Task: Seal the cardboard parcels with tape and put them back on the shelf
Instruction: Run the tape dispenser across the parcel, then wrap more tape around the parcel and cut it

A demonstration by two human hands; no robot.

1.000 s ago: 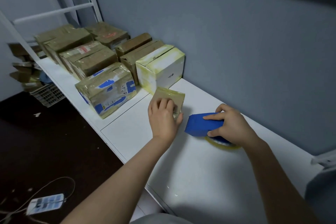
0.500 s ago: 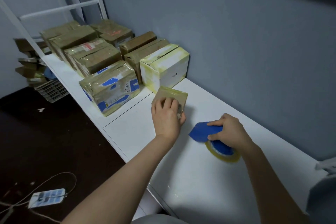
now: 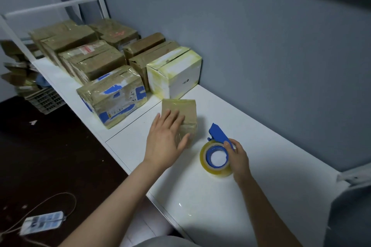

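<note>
On my feed the left hand [image 3: 166,140] lies flat with its fingers straight, spread over the top of the small parcel [image 3: 180,112], the thumb against the parcel's near side; it presses rather than grips. The right hand [image 3: 239,159] has its fingers curled round the tape dispenser [image 3: 217,132], holding it at the handle with the yellowish tape roll [image 3: 214,168] standing on edge just left of the palm and the blue blade end pointing away from me. The small parcel, brown and wrapped in glossy tape, sits on the white surface [image 3: 210,202] between the two hands, close to the dispenser but not touching it as far as I can see. Beyond the left hand's fingertips stands a white box [image 3: 176,74] with yellowed tape, and to the left of that hand a blue-patched parcel [image 3: 114,100] lies near the surface's front edge. Farther out behind these, brown parcels [image 3: 92,60] are packed side by side along the grey wall [image 3: 261,46]. Below my left arm, on the dark floor [image 3: 50,156], a flat device [image 3: 43,221] lies with a cable attached.
</note>
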